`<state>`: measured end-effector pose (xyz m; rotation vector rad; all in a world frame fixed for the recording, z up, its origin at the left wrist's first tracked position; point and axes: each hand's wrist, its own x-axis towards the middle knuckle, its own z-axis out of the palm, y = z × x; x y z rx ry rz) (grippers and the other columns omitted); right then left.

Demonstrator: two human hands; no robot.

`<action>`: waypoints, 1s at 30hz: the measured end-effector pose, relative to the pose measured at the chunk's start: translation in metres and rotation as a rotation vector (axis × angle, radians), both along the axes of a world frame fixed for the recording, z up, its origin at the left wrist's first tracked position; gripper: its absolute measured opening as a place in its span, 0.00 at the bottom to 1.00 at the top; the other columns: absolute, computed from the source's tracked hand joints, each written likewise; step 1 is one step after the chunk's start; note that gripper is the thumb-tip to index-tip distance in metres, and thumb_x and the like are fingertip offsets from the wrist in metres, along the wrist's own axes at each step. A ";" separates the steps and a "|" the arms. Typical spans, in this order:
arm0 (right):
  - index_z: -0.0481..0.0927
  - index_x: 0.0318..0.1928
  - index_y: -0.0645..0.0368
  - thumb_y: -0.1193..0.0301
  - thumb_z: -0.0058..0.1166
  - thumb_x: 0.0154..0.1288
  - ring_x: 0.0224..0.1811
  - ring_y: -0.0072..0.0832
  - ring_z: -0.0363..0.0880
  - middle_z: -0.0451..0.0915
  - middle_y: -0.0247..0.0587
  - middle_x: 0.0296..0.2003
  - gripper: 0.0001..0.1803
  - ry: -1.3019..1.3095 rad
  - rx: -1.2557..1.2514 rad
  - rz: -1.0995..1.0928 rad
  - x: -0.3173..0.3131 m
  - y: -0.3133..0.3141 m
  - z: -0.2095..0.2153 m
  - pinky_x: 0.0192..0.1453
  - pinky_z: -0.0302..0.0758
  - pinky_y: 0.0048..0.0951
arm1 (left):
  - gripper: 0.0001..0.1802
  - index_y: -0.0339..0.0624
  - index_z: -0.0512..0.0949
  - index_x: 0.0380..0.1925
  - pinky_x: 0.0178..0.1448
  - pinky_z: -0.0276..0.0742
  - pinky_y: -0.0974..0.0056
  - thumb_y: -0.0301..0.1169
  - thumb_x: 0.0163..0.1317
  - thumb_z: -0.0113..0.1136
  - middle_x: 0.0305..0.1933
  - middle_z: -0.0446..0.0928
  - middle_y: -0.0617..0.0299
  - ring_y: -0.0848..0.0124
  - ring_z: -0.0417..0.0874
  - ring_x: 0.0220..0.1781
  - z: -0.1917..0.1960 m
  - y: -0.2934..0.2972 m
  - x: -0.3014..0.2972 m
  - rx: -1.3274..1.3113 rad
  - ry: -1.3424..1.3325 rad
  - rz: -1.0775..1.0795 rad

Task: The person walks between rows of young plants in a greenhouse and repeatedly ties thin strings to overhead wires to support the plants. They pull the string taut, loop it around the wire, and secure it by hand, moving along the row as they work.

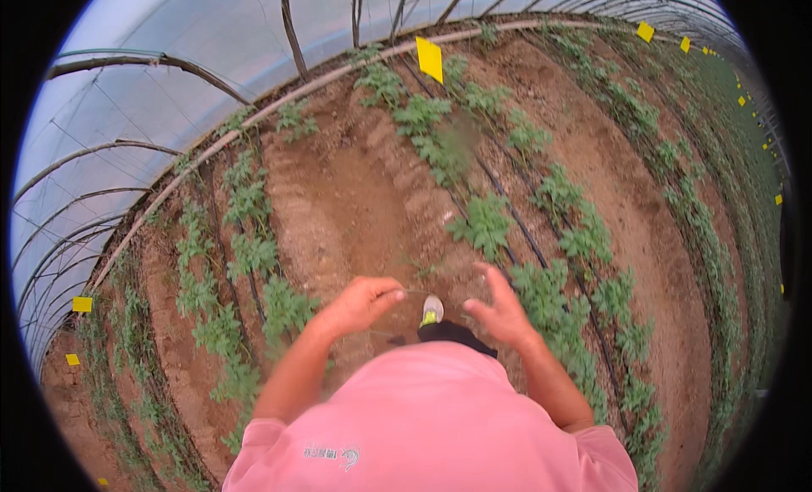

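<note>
My left hand [362,304] is held out over the soil path, thumb pressed against the curled fingers. A thin pale strand [414,291] sticks out from its fingertips to the right; whether it is a stem or a string I cannot tell. Across a small gap, my right hand [501,308] has its thumb and fingers spread, with nothing visible between them. It is nearest to the leafy green plants [541,293] of the row on the right. Below and between the hands shows my light shoe [432,309] on the ground.
Rows of low plants [254,254] run along both sides, with black drip hoses [524,230] among them. Yellow cards [430,60] hang above the rows. A long pale pipe [321,82] borders the bed beside the plastic greenhouse wall [203,27] and its curved poles.
</note>
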<state>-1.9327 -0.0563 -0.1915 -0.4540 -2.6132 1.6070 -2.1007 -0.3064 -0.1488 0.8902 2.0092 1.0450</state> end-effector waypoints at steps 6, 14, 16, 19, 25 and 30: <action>0.73 0.46 0.62 0.74 0.54 0.72 0.34 0.18 0.74 0.76 0.31 0.36 0.07 0.095 -0.869 0.307 -0.193 -0.037 0.017 0.37 0.72 0.23 | 0.12 0.36 0.82 0.39 0.29 0.63 0.71 0.35 0.72 0.57 0.22 0.70 0.70 0.82 0.65 0.25 0.032 -0.009 -0.116 0.335 0.073 0.494; 0.77 0.33 0.58 0.74 0.58 0.67 0.28 0.14 0.70 0.74 0.25 0.26 0.05 0.028 -0.460 0.126 -0.354 0.039 0.018 0.31 0.67 0.20 | 0.11 0.38 0.78 0.38 0.17 0.45 0.73 0.34 0.75 0.52 0.16 0.54 0.75 0.83 0.50 0.15 -0.008 -0.151 -0.297 0.878 -0.308 1.187; 0.77 0.32 0.58 0.75 0.59 0.66 0.28 0.14 0.70 0.74 0.25 0.25 0.05 0.061 -0.322 0.035 -0.387 0.060 0.008 0.31 0.68 0.21 | 0.11 0.39 0.78 0.38 0.17 0.45 0.73 0.34 0.75 0.52 0.16 0.53 0.75 0.83 0.50 0.15 -0.035 -0.171 -0.354 0.928 -0.392 1.289; 0.76 0.31 0.59 0.77 0.58 0.65 0.27 0.14 0.70 0.74 0.26 0.24 0.05 0.089 -0.209 -0.164 -0.429 0.081 0.016 0.30 0.67 0.22 | 0.10 0.38 0.77 0.39 0.17 0.46 0.73 0.34 0.74 0.53 0.17 0.54 0.75 0.83 0.53 0.16 -0.049 -0.167 -0.444 0.979 -0.478 1.315; 0.76 0.36 0.62 0.78 0.56 0.69 0.23 0.14 0.69 0.75 0.26 0.25 0.03 0.230 -0.199 -0.556 -0.482 0.096 0.021 0.24 0.65 0.20 | 0.12 0.37 0.78 0.43 0.19 0.49 0.75 0.36 0.73 0.56 0.18 0.58 0.76 0.85 0.55 0.16 -0.013 -0.092 -0.604 0.792 -0.403 1.055; 0.77 0.35 0.63 0.79 0.56 0.68 0.23 0.13 0.69 0.75 0.27 0.26 0.03 0.258 -0.260 -0.605 -0.559 0.078 0.029 0.25 0.66 0.19 | 0.13 0.36 0.82 0.43 0.26 0.55 0.76 0.36 0.73 0.57 0.23 0.66 0.78 0.87 0.59 0.23 -0.007 -0.048 -0.698 0.511 -0.045 0.819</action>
